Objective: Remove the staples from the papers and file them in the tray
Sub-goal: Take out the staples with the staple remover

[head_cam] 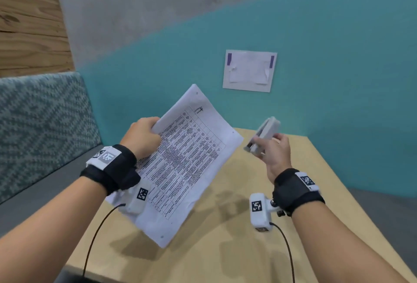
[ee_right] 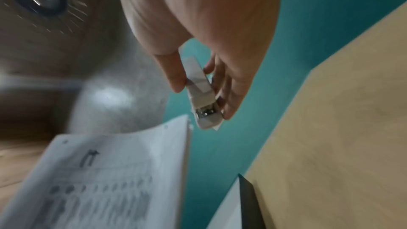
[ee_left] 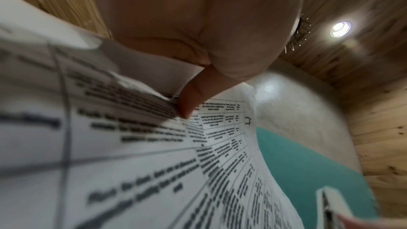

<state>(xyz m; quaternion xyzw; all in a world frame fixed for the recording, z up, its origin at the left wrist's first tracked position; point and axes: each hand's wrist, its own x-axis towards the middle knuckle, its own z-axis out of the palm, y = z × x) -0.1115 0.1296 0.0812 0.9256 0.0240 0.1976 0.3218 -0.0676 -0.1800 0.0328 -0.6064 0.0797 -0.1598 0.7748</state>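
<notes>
- Head view: left hand grips the papers at their upper left edge, held in the air over the table. Long axis runs from 7 o'clock up to 1 o'clock.
- Right hand pinches the staple remover, its metal end aimed toward 8 o'clock at the papers' right corner. Near it, gap visible, not touching. The right hand is nearer that corner, so I'd judge the next bite goes there. Staple itself too small to tell.
- No tray seen. Teal wall behind, a taped sheet at 12 o'clock, patterned bench back at 9 o'clock.
- Left wrist view: thumb presses the printed top sheet, fingers hidden behind the stack. Remover tip enters at 5 o'clock. Ceiling light at 2 o'clock.
- Right wrist view: fingers narrow around the remover, metal end pointing toward 6 o'clock. Papers' corner just beside it at 8 o'clock, apart. Blurred.
</notes>
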